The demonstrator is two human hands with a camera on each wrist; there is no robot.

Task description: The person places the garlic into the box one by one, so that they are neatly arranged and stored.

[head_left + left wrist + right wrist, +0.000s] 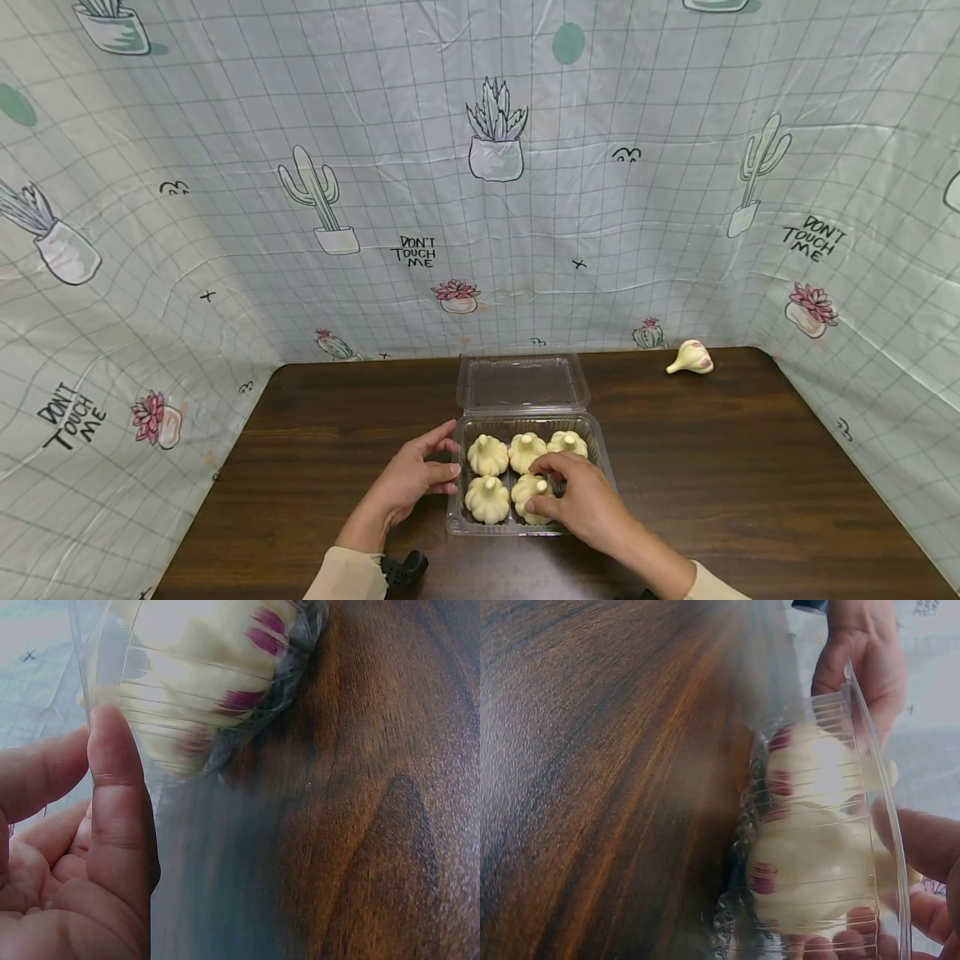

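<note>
A clear plastic clamshell container (467, 528) stands on the table with several pale garlic bulbs in it, their stems up. My left hand (408, 477) is at its left side and pinches the rim with thumb and finger. Reaching in from the right, my right hand (588, 504) grips the garlic bulb (531, 493) in the middle of the front row, thumb in front and fingers behind. In the right wrist view, fingertips (847, 941) show through the clear wall beside that bulb. My right hand partly covers the front right compartment.
The container's lid (523, 383) lies folded back behind it. A separate garlic bulb (692, 357) with purple marks rests on its side at the table's back right. The dark wooden table (337, 417) meets a patterned curtain (525, 233) at the back and sides.
</note>
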